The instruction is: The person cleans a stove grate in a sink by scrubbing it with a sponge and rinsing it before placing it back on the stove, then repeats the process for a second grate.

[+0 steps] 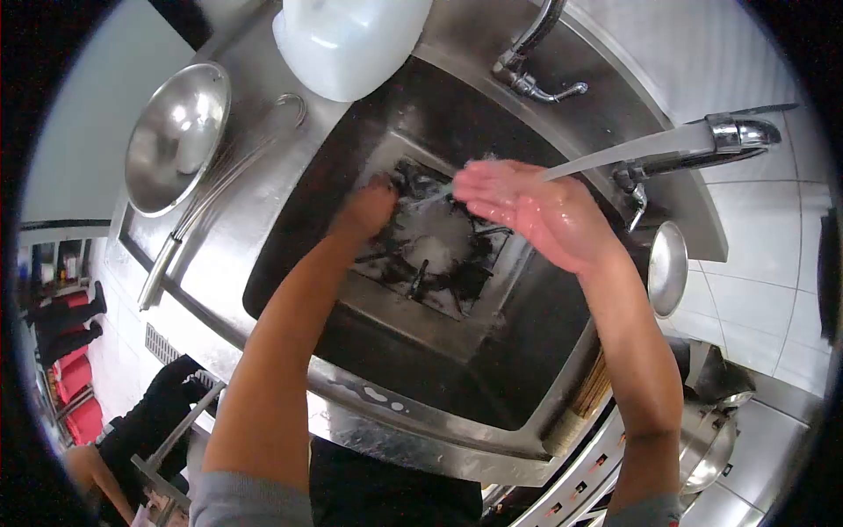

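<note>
Grip: right hand (527, 206) is held open and flat under the water stream (615, 154); left hand (369, 209) is pressed closed on the black grate (435, 250) in the sink basin (527, 351). Steel bench (263, 189) is wet; white tiled wall (773, 281) is seen right. A metal bowl (176, 136), whisk (224, 180) and white jug (347, 39) are noted.

A single head-worn camera looks steeply down, close over a steel sink (492, 114), through a fisheye lens that bends the edges. Both forearms run up from the bottom edge; no second view overlaps it.
</note>
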A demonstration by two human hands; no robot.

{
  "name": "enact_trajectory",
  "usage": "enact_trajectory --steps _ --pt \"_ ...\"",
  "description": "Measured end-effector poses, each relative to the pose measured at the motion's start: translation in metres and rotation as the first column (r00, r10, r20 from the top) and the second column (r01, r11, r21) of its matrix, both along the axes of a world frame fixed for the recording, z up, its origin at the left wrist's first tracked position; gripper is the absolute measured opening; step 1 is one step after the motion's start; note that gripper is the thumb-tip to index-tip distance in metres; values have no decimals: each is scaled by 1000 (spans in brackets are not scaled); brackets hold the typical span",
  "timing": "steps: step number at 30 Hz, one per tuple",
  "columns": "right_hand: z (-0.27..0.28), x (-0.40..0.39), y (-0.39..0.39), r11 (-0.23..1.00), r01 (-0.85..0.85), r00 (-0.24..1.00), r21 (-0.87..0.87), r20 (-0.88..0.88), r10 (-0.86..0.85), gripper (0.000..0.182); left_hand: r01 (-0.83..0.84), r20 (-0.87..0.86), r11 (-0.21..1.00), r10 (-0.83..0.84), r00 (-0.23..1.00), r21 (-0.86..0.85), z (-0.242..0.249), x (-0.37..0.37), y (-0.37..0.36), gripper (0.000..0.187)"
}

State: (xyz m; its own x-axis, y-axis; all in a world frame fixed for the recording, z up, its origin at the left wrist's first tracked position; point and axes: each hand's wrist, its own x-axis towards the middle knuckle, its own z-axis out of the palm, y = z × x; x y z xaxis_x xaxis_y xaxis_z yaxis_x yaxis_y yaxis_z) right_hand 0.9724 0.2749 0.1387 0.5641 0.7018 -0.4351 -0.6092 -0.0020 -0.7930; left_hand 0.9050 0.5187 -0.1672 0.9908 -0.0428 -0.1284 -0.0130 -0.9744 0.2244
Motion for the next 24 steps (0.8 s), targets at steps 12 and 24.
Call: enact_trajectory --steps 12,24 --pt "-42 -6 23 989 -119 991 -88 48 123 35 -50 -38 980 43 998 -190 -144 -68 -25 19" --pt "-164 -57 35 829 -30 673 -559 602 430 38 -337 -524 651 -110 844 -680 199 -39 15 47"
